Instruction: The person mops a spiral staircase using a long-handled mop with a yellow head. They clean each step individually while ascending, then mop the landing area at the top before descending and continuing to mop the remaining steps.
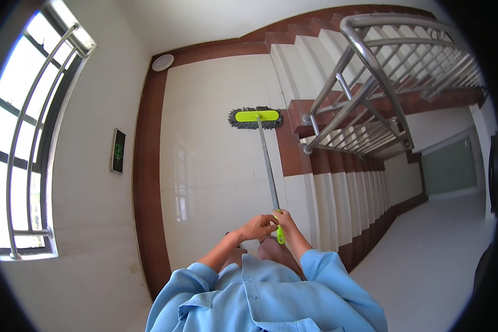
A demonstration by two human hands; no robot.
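Note:
A mop (270,166) with a lime-green head plate (249,116) and a dark grey shaggy pad (234,120) rests on the pale tiled landing. Its grey pole slants down towards my body and ends in a green grip with a hanging hole (280,238). My right hand (285,219) is closed around the pole's end at the grip. Beside it, my left hand (257,226) has its fingers bent and apart, with the fingertips close to the grip; whether they touch it is unclear.
Stairs (290,70) rise at the upper right, and another flight (342,203) descends at the right. A stainless steel railing (369,62) divides them. A barred window (29,124) and an exit sign (118,150) are on the left wall. One white round object (163,62) lies in the far corner.

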